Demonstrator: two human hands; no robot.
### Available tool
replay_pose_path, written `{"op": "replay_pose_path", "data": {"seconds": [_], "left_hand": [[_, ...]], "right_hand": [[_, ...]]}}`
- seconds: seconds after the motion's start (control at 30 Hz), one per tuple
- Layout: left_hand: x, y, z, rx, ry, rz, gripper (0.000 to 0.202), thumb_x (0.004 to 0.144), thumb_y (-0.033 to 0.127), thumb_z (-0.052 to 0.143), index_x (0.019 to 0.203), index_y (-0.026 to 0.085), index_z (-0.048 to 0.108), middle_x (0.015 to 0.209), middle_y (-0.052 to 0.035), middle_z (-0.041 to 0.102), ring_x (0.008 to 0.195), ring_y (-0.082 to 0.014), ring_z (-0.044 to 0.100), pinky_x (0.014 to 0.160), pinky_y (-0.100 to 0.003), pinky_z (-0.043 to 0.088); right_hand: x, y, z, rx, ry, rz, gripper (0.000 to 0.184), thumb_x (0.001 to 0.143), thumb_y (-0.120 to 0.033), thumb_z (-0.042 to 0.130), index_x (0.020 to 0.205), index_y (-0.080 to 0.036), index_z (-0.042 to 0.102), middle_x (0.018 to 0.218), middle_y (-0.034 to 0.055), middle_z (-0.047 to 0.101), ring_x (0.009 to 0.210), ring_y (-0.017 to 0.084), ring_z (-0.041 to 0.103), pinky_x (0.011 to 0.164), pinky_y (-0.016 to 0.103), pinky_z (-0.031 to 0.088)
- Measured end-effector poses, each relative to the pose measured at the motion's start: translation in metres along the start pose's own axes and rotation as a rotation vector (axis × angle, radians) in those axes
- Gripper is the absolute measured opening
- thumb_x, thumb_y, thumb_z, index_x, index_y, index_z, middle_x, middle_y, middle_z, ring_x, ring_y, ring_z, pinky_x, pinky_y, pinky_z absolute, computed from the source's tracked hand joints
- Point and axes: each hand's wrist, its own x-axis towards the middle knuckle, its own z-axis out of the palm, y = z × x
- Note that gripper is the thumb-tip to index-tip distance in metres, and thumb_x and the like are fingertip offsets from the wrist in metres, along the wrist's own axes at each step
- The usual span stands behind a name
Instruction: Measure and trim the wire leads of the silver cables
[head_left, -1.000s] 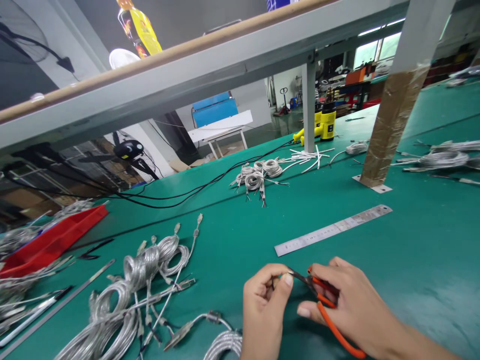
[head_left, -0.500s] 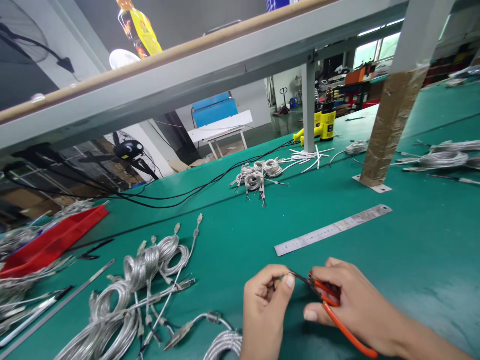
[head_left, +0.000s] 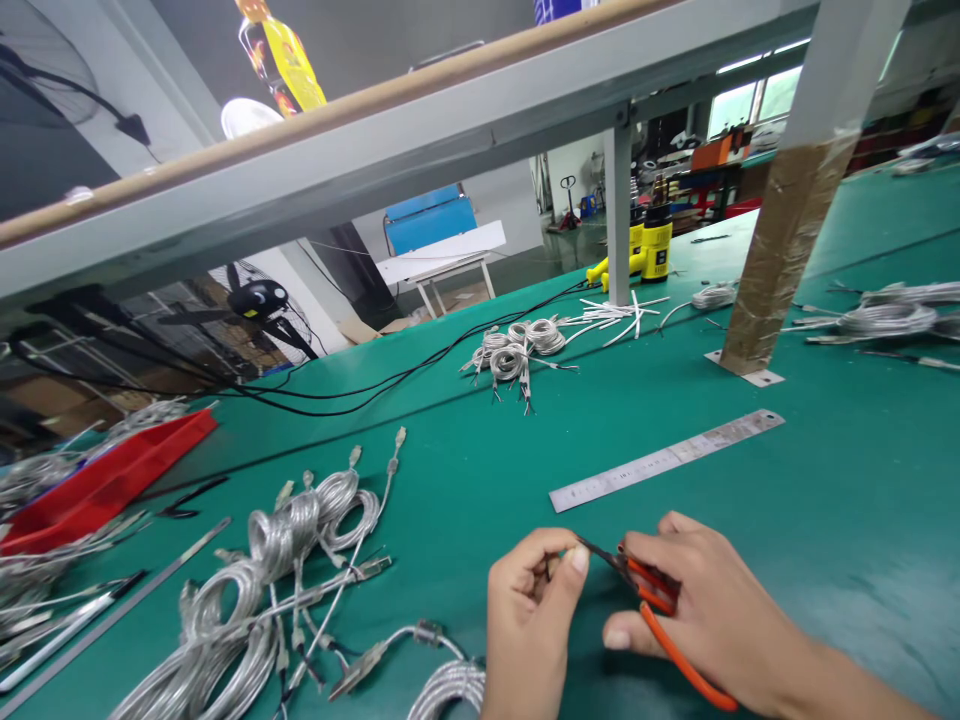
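Note:
My right hand [head_left: 709, 600] is wrapped round a pair of orange-handled pliers [head_left: 686, 660], with one handle sticking out below the fingers. The dark jaws point left and reach the fingertips of my left hand [head_left: 534, 610]. Thumb and forefinger of that hand are pinched together; what lies between them is too small and covered to make out. Just left of it, a coil of clear-sheathed cable [head_left: 452, 688] runs off the bottom edge. Beyond both hands lies a steel ruler [head_left: 667, 460] on the green bench top [head_left: 450, 470].
Silvery USB cables [head_left: 285, 540] lie heaped at left, near a red tray [head_left: 112, 480] and a long metal strip [head_left: 120, 605]. Farther back are white cable coils [head_left: 514, 350], white tubes [head_left: 611, 315] and yellow heat guns [head_left: 652, 250]. A taped post [head_left: 784, 240] stands at right.
The free handle of the pliers and my right thumb have shifted slightly left. My left hand stays where it was, fingers pinched.

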Motion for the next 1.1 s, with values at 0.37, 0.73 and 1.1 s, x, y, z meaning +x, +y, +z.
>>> {"op": "replay_pose_path", "data": {"seconds": [0.37, 0.73, 1.1], "left_hand": [[-0.0014, -0.0010, 0.0002, -0.019, -0.001, -0.001, 0.010, 0.073, 0.025, 0.062, 0.068, 0.018, 0.066, 0.058, 0.0019, 0.055, 0.055, -0.0098, 0.043, 0.052, -0.017, 0.034], [-0.0012, -0.0012, 0.0005, -0.016, -0.007, 0.005, 0.009, 0.073, 0.025, 0.062, 0.068, 0.018, 0.066, 0.059, 0.0018, 0.056, 0.057, -0.0098, 0.045, 0.053, -0.018, 0.035], [-0.0008, -0.0012, -0.0005, -0.016, -0.032, -0.004, 0.012, 0.074, 0.026, 0.062, 0.068, 0.016, 0.065, 0.059, 0.0008, 0.055, 0.056, -0.0109, 0.044, 0.052, -0.020, 0.033]], "right_hand": [[0.0001, 0.0009, 0.0001, 0.018, -0.011, -0.013, 0.057, 0.059, -0.075, 0.048, 0.054, -0.019, 0.037, 0.051, -0.0013, 0.041, 0.058, 0.017, 0.039, 0.051, 0.024, 0.022], [-0.0006, 0.0032, -0.0021, 0.074, -0.088, 0.029, 0.054, 0.062, -0.071, 0.049, 0.054, -0.019, 0.037, 0.056, -0.0009, 0.040, 0.059, 0.017, 0.041, 0.052, 0.025, 0.026], [0.0004, 0.0046, 0.0015, 0.056, -0.048, 0.004, 0.054, 0.070, -0.068, 0.044, 0.051, -0.018, 0.034, 0.050, -0.0017, 0.040, 0.056, 0.015, 0.041, 0.051, 0.024, 0.023]]}}
